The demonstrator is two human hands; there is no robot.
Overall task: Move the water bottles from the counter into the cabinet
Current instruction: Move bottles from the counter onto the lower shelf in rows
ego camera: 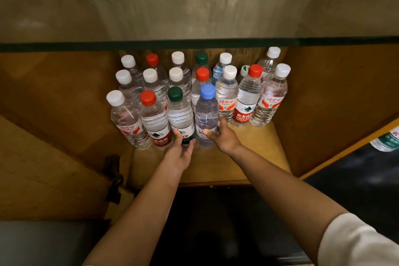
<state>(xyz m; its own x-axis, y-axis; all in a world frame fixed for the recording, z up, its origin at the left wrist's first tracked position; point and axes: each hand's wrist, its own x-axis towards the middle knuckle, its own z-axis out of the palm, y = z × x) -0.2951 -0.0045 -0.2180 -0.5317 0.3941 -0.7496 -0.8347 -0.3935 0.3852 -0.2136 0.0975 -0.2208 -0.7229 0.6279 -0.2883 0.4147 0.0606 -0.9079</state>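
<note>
- On the cabinet shelf (248,157), upright bottles crowd together.
- Right hand (224,136) fingers clamp the blue-capped bottle (206,114).
- Left hand (180,151) fingers curl around the green-capped bottle (180,112).

A: Bottles on the cabinet shelf (248,157), by cap colour?

B: White cap (115,97), eleven; red cap (148,97), four; green cap (175,93), two; blue cap (208,91), one. Eighteen altogether. Right of shelf: one more bottle (386,140), cap out of view.

Many clear water bottles (226,93) with white, red and green caps are standing upright in rows on the cabinet (259,157) shelf. A blue-capped bottle (206,114) is being kept upright in front.
</note>
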